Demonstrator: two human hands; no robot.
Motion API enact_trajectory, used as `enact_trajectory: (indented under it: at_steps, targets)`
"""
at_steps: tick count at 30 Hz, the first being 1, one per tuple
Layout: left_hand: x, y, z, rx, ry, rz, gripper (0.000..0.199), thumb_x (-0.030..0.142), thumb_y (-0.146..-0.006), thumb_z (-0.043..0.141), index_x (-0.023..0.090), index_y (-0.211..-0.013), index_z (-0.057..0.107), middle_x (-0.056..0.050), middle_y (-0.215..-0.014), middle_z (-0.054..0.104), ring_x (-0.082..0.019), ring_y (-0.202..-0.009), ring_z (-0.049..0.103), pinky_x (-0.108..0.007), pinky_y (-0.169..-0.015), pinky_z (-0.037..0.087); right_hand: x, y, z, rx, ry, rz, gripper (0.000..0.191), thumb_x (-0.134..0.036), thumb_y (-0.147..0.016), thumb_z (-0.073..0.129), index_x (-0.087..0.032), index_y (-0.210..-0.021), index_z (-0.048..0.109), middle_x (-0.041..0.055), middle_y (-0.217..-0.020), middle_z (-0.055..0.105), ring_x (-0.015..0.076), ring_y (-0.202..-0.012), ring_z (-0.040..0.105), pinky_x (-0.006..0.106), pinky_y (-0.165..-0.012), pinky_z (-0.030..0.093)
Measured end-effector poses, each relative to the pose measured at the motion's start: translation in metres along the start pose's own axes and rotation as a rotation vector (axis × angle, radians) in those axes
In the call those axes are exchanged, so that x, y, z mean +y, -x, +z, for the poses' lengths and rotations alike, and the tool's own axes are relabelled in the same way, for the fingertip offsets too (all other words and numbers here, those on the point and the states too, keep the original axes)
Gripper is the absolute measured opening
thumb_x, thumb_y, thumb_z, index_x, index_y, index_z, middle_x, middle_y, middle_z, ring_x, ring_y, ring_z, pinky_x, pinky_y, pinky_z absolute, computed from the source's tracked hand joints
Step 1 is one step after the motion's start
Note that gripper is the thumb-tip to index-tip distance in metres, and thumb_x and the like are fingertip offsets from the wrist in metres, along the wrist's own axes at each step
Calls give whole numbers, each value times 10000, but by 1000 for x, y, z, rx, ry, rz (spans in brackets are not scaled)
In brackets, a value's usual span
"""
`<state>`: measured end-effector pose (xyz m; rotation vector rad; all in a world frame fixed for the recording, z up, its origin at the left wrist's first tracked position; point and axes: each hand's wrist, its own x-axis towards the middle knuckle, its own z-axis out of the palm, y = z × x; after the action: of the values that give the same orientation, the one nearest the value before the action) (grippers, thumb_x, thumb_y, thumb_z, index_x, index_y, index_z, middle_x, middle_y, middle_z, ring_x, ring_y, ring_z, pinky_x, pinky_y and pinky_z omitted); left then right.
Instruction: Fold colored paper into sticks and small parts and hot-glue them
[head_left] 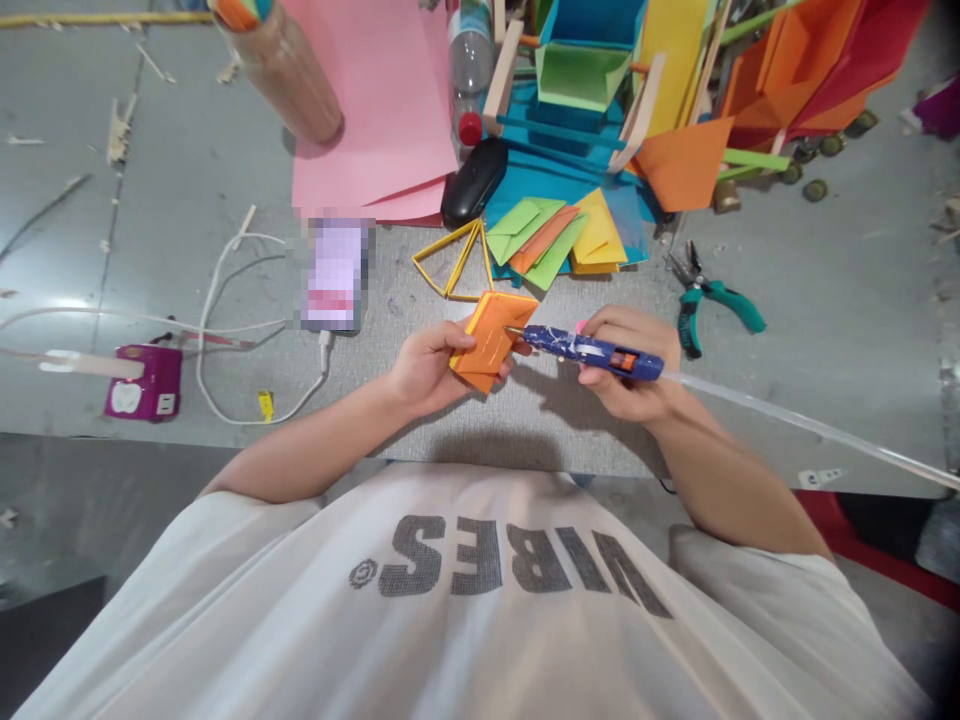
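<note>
My left hand (431,368) holds a folded orange paper piece (491,338) with a yellow edge, thumb on its front. In my right hand (630,365) is a blue glue gun (592,350), with a clear glue stick (810,425) running out of its back to the right. The gun's metal tip points left and lies at the orange paper's face; whether it touches cannot be made out. Beyond the paper are a yellow triangular frame (454,262) and folded green papers (525,225), an orange one among them, beside folded yellow papers (598,235).
Green-handled pliers (697,292) lie at right. A phone (335,272) with a white cable and a purple adapter (142,383) are at left. Farther back stand a brown cylinder (289,75), a bottle (471,65), a black case (475,183), pink sheets (375,110) and a coloured paper-and-wood structure (585,75).
</note>
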<state>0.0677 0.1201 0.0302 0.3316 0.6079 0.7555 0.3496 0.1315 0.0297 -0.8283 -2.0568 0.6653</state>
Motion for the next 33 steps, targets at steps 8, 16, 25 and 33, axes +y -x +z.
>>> enact_trajectory:
  at_steps: [8, 16, 25, 33]
  targets:
    - [0, 0, -2, -19, -6, -9, 592, 281, -750, 636, 92, -1305, 716, -185, -1106, 821, -229, -792, 739, -346, -765, 591, 3, 1, 3, 195, 47, -43, 475, -719, -1031, 715, -257, -955, 797, 101, -1002, 786, 270, -858, 749, 438, -748, 587]
    - [-3, -4, -9, -41, -41, 30, 606, 287, -746, 656, 95, -1318, 719, -184, -1114, 819, -234, -811, 735, -352, -765, 588, 4, 0, 4, 134, -77, -45, 457, -709, -1034, 719, -265, -970, 801, 90, -1048, 811, 267, -899, 781, 431, -772, 614]
    - [-5, -3, -9, -114, -151, 56, 668, 296, -754, 681, 112, -1395, 708, -171, -1153, 822, -229, -835, 747, -340, -765, 574, -3, 0, 8, 115, -55, -15, 534, -730, -1055, 656, -254, -815, 684, 68, -804, 680, 221, -683, 644, 414, -568, 434]
    - [-6, -3, -11, -129, -199, 57, 644, 326, -728, 714, 115, -1337, 714, -175, -1168, 820, -229, -843, 742, -332, -774, 578, -4, 1, 8, 141, -53, 13, 563, -734, -1045, 671, -239, -777, 656, 54, -781, 650, 189, -640, 582, 389, -567, 397]
